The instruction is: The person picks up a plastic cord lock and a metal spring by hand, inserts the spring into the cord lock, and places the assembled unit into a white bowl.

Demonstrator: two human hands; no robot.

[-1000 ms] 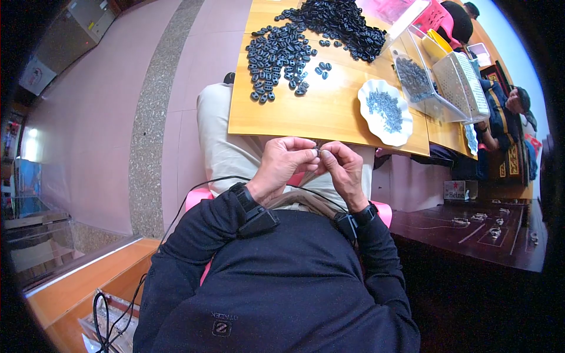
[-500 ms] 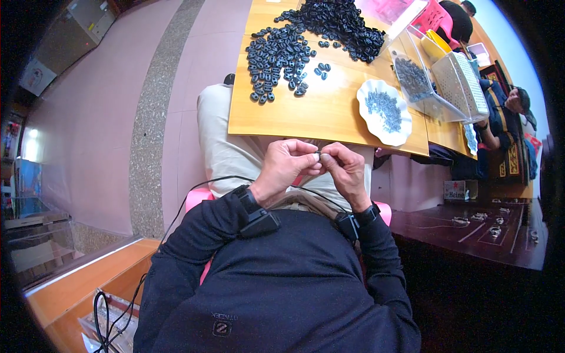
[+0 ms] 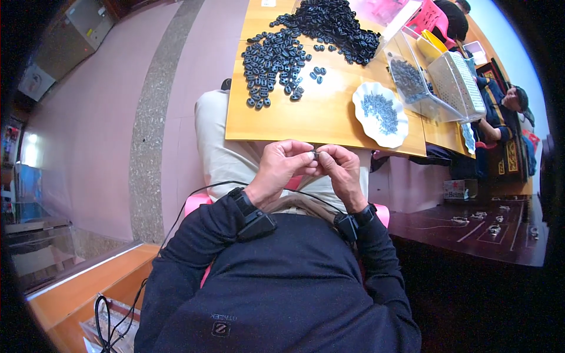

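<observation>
Over my lap, just off the table's front edge, my left hand (image 3: 282,167) and my right hand (image 3: 341,169) meet fingertip to fingertip. Both pinch one small dark piece (image 3: 315,155) between thumbs and forefingers; most of it is covered by the fingers, so its exact kind does not show. Beyond them on the wooden table (image 3: 282,123) lies a loose spread of small black oval pieces with two holes (image 3: 273,67). A larger heap of similar black pieces (image 3: 338,29) is behind it. To the right, a white scalloped dish (image 3: 402,130) holds many tiny grey parts (image 3: 379,112).
Right of the dish stands a clear plastic bin (image 3: 438,106) with dark parts, beside a white perforated basket (image 3: 462,82). A yellow bowl (image 3: 432,46) and a pink chair (image 3: 432,20) are farther back. Another person (image 3: 494,112) sits at far right. A black cable (image 3: 218,184) crosses my lap.
The table and its contents have shifted slightly left in view. Both hands keep their fingertip pinch on the small dark piece, with hardly any visible movement.
</observation>
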